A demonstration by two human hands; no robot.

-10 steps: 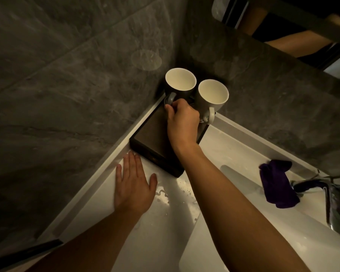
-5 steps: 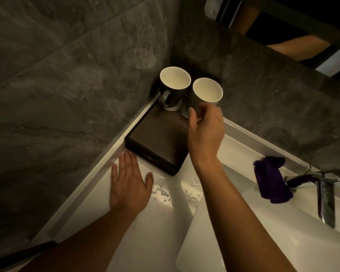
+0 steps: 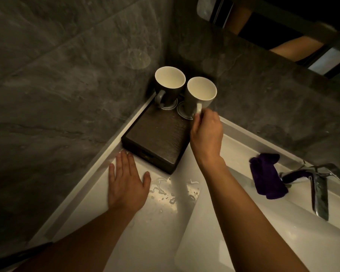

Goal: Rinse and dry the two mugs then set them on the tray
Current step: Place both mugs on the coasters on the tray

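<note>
Two mugs stand upright at the far end of a dark wooden tray [image 3: 157,142] in the corner of the counter. The dark mug [image 3: 168,89] is on the left, its handle facing me, on a round coaster. The pale mug [image 3: 199,97] stands to its right on another coaster. My right hand [image 3: 206,134] pinches the pale mug's handle from the near side. My left hand [image 3: 126,183] lies flat on the white counter, fingers spread, just in front of the tray's near left corner, holding nothing.
A purple cloth [image 3: 267,179] lies on the counter beside the chrome tap [image 3: 318,191]. The white basin [image 3: 253,232] fills the lower right. Water drops [image 3: 169,191] sit on the counter near the tray. Grey stone walls close in the corner; a mirror hangs above.
My right hand left the dark mug's handle, moved right and took the pale mug's handle. The left hand stayed flat on the counter.
</note>
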